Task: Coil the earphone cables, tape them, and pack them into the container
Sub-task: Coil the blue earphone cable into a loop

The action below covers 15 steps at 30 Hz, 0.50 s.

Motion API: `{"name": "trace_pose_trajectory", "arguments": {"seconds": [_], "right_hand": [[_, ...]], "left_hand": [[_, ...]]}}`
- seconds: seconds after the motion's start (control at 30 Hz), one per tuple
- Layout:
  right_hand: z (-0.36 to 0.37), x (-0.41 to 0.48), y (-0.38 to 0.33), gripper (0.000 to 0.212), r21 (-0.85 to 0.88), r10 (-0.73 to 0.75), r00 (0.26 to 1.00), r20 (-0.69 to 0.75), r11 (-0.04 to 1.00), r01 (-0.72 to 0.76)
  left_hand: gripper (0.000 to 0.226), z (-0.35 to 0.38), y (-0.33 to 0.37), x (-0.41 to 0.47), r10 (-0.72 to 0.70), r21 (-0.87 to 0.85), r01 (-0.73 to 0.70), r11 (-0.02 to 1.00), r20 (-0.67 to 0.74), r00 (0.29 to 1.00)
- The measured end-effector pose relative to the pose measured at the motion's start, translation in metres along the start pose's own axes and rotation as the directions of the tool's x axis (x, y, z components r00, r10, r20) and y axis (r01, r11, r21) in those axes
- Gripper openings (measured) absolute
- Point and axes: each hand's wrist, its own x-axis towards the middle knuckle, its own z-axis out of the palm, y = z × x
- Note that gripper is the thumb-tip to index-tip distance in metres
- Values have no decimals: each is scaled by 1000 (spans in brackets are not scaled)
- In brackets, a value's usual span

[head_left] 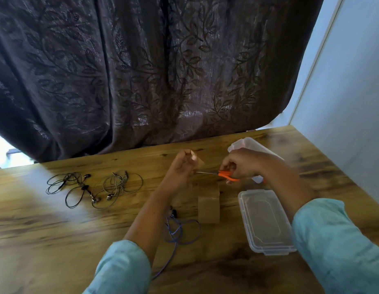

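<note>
Head view: right hand (240,164) holds scissors (218,174) pointing left.

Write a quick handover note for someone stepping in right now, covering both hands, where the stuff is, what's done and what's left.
Left hand: raised, fingers pinching the free end of brown tape pulled up from the tape roll.
Right hand: gripping the orange scissors, blades at the tape, cut in progress.
Blue earphones: loosely coiled near the roll, untaped.
Black earphones and silver earphones: loose on the table's left side, uncoiled.
Container: behind the right hand; contents not visible. Lid: off, right of the roll.
Left: finish cutting, tape blue, coil and tape the others, pack.
</note>
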Motion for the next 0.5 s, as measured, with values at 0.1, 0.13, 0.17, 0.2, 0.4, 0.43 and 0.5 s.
{"name": "trace_pose_trajectory", "arguments": {"seconds": [0.1, 0.13, 0.17, 0.2, 0.4, 0.43, 0.5], "right_hand": [[-2, 1, 10, 16, 53, 25, 1000, -15, 998, -24], [-2, 2, 14, 16, 75, 33, 999, -31, 997, -31], [0, 3, 17, 13, 94, 54, 997, -53, 994, -49], [3, 5, 20, 7, 91, 85, 993, -77, 993, -78], [59, 36, 22, 13, -46, 230, 951, -206, 969, -244], [69, 41, 21, 18, -53, 231, 951, -208, 968, -246], [81, 50, 19, 25, -62, 223, 957, -188, 969, -238]], "left_hand": [[36, 14, -1, -12, -125, -53, 121, 991, -100, 987], [40, 20, -6, -16, -164, -51, 159, 986, -132, 978], [46, 25, -14, -20, -181, -21, 180, 984, -174, 968], [54, 31, -20, -26, -192, 18, 199, 980, -199, 961], [54, 46, -26, -34, -359, -49, 356, 933, -158, 920], [51, 45, -24, -32, -409, -122, 395, 910, -128, 903], [56, 42, -22, -25, -464, -218, 440, 871, -73, 883]]}}
